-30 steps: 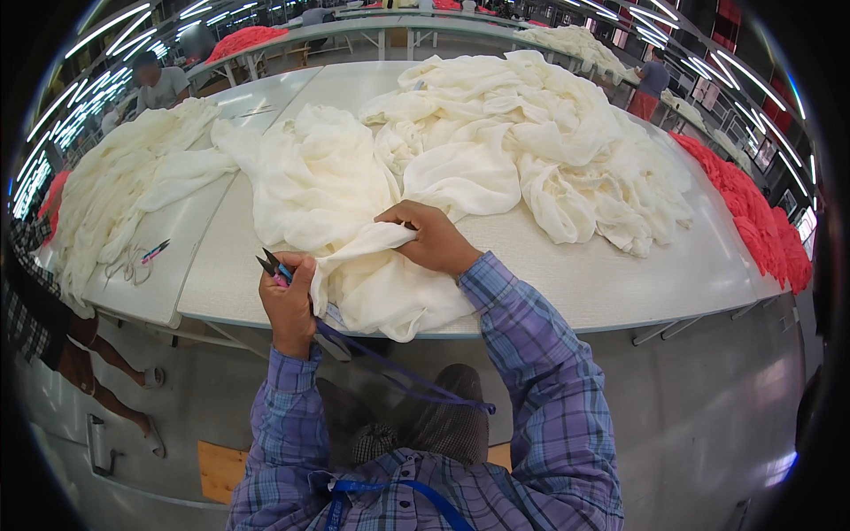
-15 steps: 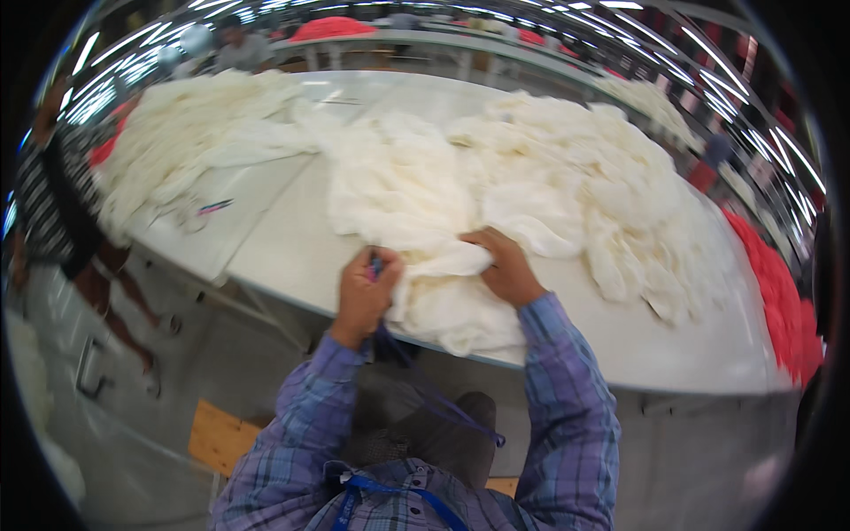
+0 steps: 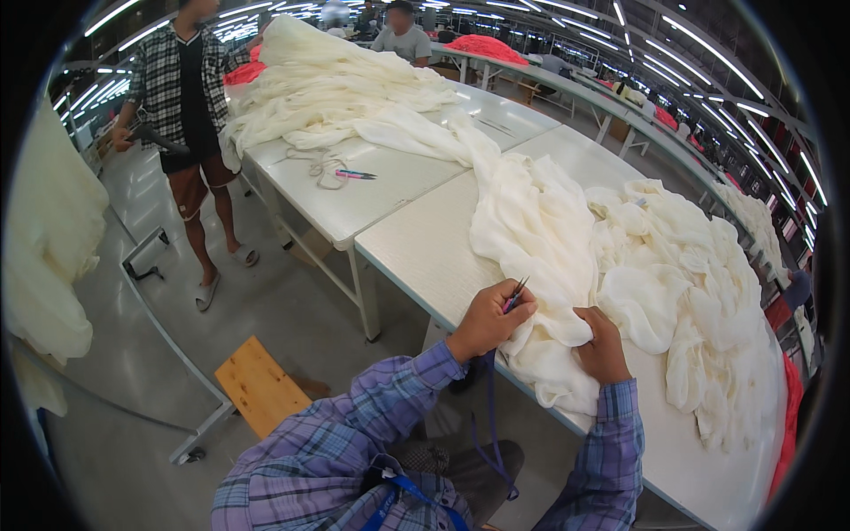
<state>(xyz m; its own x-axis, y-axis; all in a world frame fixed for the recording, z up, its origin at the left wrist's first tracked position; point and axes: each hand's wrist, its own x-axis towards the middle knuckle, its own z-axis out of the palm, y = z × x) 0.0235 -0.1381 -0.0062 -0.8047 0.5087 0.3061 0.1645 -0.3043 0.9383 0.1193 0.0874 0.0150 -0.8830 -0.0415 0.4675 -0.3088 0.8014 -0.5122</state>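
Observation:
My left hand (image 3: pixel 490 320) is closed round small thread snips (image 3: pixel 517 295), pink and dark, whose pointed tips stick up past the fingers. A purple ribbon (image 3: pixel 488 429) hangs down below this hand. Opposite it, my right hand (image 3: pixel 606 348) pinches a fold of cream, thin fabric (image 3: pixel 542 226) between thumb and fingers. The fabric lies crumpled on the white table (image 3: pixel 425 234), and its near end reaches the table's edge. My left fingers are next to the cloth; whether they grip it as well, I cannot tell.
Cream fabric heaps lie at far left (image 3: pixel 341 84) and right (image 3: pixel 682 274). A second pair of snips (image 3: pixel 356 174) rests beside a looped cord (image 3: pixel 323 166). A person in a checked shirt (image 3: pixel 164 80) stands left, near a wheeled metal frame (image 3: pixel 181 354). A wooden bench (image 3: pixel 258 385) is beside me.
The view has swung left, so the table and my hands appear further right. The snips' tips now show clearly above my left fingers. My right hand keeps its hold on the fabric.

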